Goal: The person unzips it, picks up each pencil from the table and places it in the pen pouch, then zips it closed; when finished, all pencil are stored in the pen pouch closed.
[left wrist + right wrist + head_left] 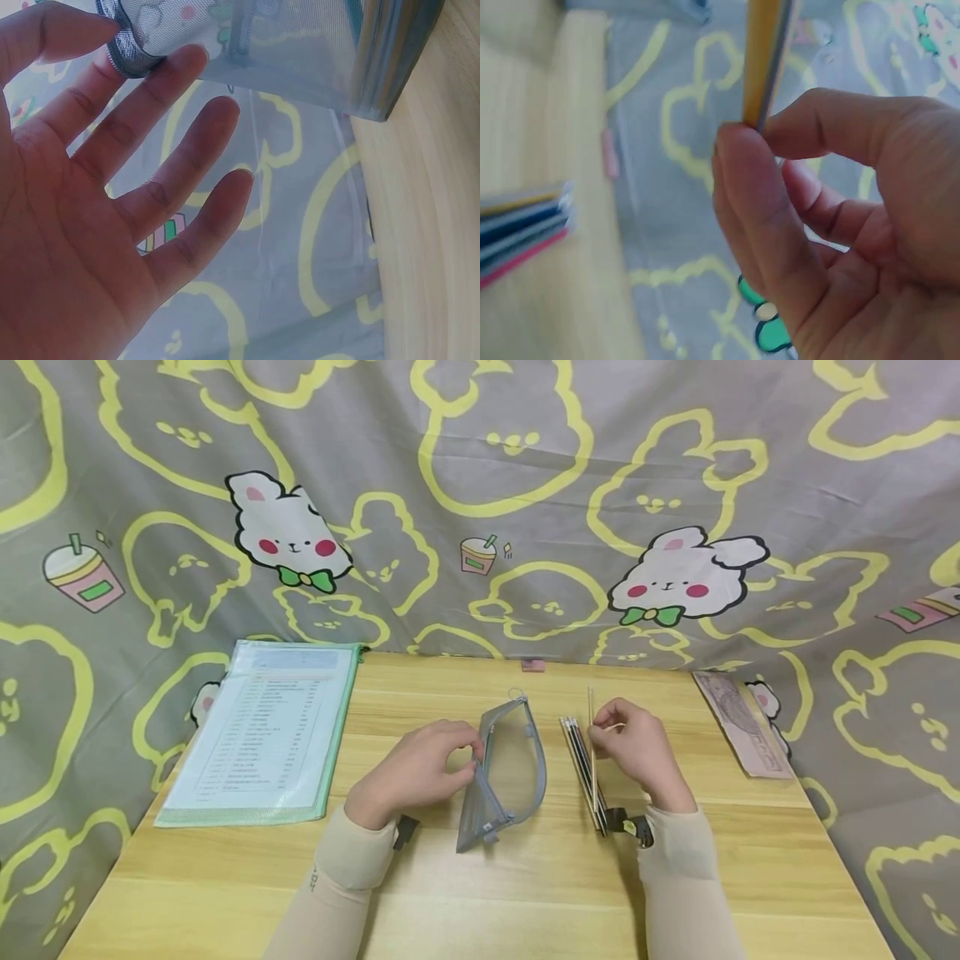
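Note:
A grey mesh zip pouch (468, 822) stands on the wooden table with its mouth spread open. My left hand (423, 764) pinches the zipper edge of its mouth between thumb and index finger; in the left wrist view the other fingers (187, 161) are spread apart. To the right, my right hand (636, 747) holds a yellow pencil (761, 60) upright between thumb and fingertips, above the table. Beside that hand lies a bundle of several pencils (576, 752), dark and coloured. Long stripes show at the pouch's side in the left wrist view; I cannot tell whether they are pencils inside.
A clear green-edged document folder (258, 735) with a printed sheet lies on the left of the table. A banknote-like paper (742, 727) lies at the right edge. A small pink piece (532, 666) sits at the back, against the patterned curtain (525, 610).

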The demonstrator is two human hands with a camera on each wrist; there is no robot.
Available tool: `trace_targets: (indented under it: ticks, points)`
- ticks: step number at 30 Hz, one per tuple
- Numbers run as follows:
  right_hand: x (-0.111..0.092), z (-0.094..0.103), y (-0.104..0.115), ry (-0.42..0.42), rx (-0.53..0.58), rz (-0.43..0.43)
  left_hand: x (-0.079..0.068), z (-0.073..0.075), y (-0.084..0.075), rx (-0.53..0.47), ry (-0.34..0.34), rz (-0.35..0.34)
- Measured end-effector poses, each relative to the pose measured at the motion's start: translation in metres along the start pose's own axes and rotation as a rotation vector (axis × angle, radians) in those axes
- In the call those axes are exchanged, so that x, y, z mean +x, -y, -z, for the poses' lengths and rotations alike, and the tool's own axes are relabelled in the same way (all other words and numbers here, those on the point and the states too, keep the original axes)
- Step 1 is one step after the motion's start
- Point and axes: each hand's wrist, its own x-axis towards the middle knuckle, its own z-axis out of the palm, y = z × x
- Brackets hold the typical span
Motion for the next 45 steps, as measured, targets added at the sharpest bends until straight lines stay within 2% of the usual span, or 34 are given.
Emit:
trace_targets:
  ticks: [6, 12, 17, 20, 26, 29, 35, 40, 45]
  points:
    - [-0.012, 0.000, 0.023, 0.037, -0.001, 0.000, 0.000, 0.000, -0.001, -0.001, 0.005, 0.007]
    - [-0.022, -0.008, 0.038, 0.173, 0.003, 0.036, 0.000, 0.001, -0.001, -0.003, 0.004, 0.005]
    - [-0.027, -0.026, 0.047, 0.291, 0.006, 0.127, -0.001, 0.001, 0.000, -0.003, 0.000, -0.007]
    - [-0.028, -0.039, 0.051, 0.340, 0.045, 0.168, -0.001, 0.000, 0.000, -0.011, -0.005, -0.013]
    - [-0.026, -0.063, 0.052, 0.396, 0.127, 0.182, -0.001, 0.000, -0.001, 0.001, 0.001, -0.015]
    - [-0.026, -0.072, 0.051, 0.393, 0.160, 0.145, 0.000, 0.000, -0.001, 0.008, 0.002, -0.012]
    - [-0.025, -0.083, 0.054, 0.313, 0.181, 0.068, 0.001, 0.000, -0.002, 0.009, 0.000, -0.014]
    - [-0.022, -0.089, 0.054, 0.238, 0.217, 0.007, 0.000, 0.000, -0.002, 0.005, 0.002, -0.016]
    - [-0.020, -0.090, 0.053, 0.200, 0.248, -0.014, 0.000, 0.000, -0.002, 0.001, 0.005, -0.012]
